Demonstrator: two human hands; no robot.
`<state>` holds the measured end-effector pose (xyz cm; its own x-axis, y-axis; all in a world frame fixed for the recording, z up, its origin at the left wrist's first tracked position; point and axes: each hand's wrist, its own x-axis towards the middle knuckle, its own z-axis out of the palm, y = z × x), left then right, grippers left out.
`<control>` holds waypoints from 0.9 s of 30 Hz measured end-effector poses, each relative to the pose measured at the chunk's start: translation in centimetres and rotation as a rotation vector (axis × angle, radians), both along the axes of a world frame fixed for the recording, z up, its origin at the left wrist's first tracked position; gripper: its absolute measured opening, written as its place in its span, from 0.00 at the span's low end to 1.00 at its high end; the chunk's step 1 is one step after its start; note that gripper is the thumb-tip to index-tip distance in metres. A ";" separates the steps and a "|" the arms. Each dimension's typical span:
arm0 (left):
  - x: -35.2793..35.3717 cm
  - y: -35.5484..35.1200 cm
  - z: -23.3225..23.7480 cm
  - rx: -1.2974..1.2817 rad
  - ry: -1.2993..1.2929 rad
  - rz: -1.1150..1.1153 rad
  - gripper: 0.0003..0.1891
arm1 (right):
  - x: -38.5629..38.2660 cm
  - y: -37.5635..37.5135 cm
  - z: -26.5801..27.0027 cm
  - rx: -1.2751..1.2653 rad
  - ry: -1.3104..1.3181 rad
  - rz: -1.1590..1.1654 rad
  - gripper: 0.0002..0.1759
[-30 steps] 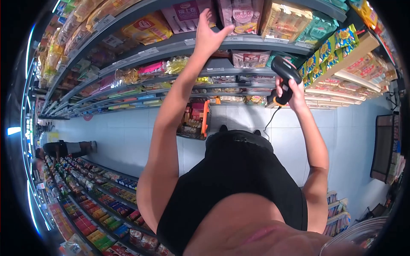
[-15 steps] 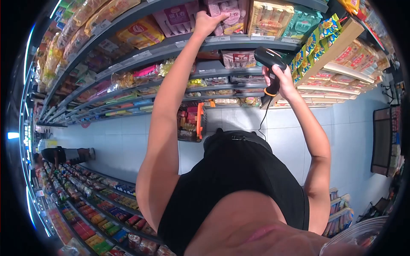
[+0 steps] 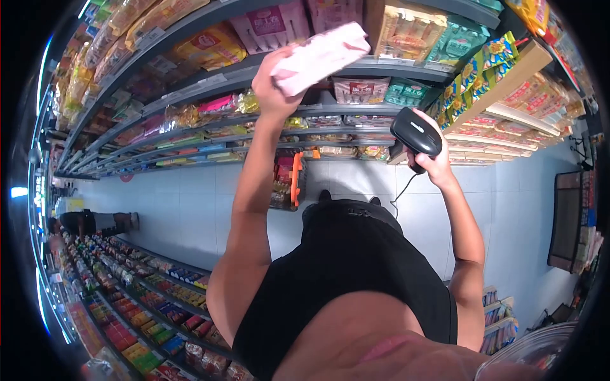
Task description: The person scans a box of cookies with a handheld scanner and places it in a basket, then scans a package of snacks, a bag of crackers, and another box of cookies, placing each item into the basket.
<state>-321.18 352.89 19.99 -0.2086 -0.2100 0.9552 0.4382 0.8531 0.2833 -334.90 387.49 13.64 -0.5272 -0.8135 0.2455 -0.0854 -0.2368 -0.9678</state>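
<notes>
From a distance I am holding the pink-and-white pack in the left hand, in the air before the upper shelf, its free end tilting up toward the right of the view. I am judging that holding it well is a matter of pressing enough to stop slipping, yet lightly enough to spare whatever the wrapper is covering. Because I am gripping only one end, the free end is probably tending to droop, so I am favouring a firm wrist and some room beside the purple pack and the cream-coloured pack, both standing on the shelf. Whether my pack is touching the shelf's front edge, I cannot tell.

The left hand is clamping the pack's left end, its fingers bending around it and spreading only as wide as the pack; part of the grip is hiding from me. The right hand is wrapping around the black handheld scanner, well apart from the pack; whether a finger is pressing a trigger, I cannot make out. The scanner's cord is hanging below, and I am wanting it slack and clear of the basket, which is standing on the floor near the shelving.
</notes>
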 end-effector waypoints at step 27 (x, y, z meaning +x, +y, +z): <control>10.9 6.1 -17.5 1.941 0.226 -1.121 0.27 | 9.5 -4.9 -3.8 0.068 -0.296 0.271 0.58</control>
<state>-310.29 358.94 2.53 -0.8251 -0.5362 -0.1778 0.5277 -0.8440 0.0964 -325.35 382.59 9.87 -0.3308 -0.9420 0.0559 0.2559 -0.1466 -0.9555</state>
